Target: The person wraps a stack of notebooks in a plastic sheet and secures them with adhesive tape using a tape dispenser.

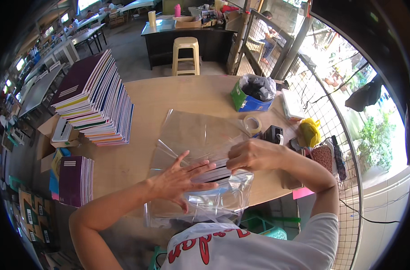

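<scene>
A clear plastic sheet [201,128] lies on the table in front of me, and more crinkled clear plastic [241,191] gathers at the near edge. Between my hands shows a flat bundle with white and dark striped edges [220,174], partly covered by plastic; its kind is hard to make out. My left hand [180,177] rests open on the bundle and plastic, fingers spread. At the bundle's right end my right hand [247,155] is closed in a pinch, fingertips pointing down; what it grips is hidden.
A tall stack of notebooks [94,99] stands at the left, with a smaller purple-covered stack [74,180] nearer. At the right are a box lined with a bag [254,94], a tape roll [252,123], a black object [273,134] and yellow cloth [309,132]. Wire mesh [344,180] borders the right side.
</scene>
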`<state>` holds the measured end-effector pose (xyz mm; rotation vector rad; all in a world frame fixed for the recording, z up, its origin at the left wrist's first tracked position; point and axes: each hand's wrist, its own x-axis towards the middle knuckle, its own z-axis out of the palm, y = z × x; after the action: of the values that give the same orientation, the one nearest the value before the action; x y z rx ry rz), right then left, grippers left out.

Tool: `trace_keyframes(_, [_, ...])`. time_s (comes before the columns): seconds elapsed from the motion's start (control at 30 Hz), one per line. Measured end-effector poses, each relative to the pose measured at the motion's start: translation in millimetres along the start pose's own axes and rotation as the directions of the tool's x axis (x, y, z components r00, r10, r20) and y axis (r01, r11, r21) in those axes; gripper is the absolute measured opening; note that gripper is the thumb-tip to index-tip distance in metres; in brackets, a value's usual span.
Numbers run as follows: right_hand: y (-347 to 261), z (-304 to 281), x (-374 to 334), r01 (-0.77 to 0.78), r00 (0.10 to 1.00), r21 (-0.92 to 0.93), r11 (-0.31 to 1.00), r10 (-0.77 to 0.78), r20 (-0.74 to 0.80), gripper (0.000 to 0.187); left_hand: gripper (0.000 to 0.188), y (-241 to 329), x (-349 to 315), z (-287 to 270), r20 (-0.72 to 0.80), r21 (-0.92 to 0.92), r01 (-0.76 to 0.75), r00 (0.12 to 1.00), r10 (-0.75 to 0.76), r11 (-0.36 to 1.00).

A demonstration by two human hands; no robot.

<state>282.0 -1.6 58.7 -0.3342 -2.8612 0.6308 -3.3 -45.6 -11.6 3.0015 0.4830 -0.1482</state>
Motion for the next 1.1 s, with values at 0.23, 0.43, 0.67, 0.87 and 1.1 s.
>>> trace_keyframes(0.23, [8.6,29.2,24.1,0.101,0.985,-0.114,0.988,-0.115,-0.126,0.018,0.119,1.7,0.6,7.0,-0.014,-0.016,-0.005,1.0,0.004,1.0])
trace_keyframes(0.43, [26.5,48.3,34.5,0.221,0.963,-0.146,0.964,-0.239,-0.125,0.02,0.118,3.0,3.4,7.4,0.02,-0.004,0.007,1.0,-0.006,1.0])
trace_keyframes(0.67, [24.8,58.2,34.6,0.214,0.963,-0.259,0.942,-0.248,-0.108,0.047,0.108,1.7,0.8,11.5,-0.041,0.054,-0.041,0.998,0.044,0.998])
trace_keyframes(0.87, [24.0,48.8,35.1,-0.133,0.979,-0.223,0.966,0.092,-0.184,0.101,0.094,17.8,-8.6,35.0,-0.474,-0.236,0.038,0.868,-0.149,0.971])
trace_keyframes(1.1, [37.7,62.5,39.6,-0.297,0.945,-0.17,0.94,0.264,-0.191,0.114,0.083,24.2,0.0,41.7,-0.41,-0.16,0.135,0.892,-0.19,0.978])
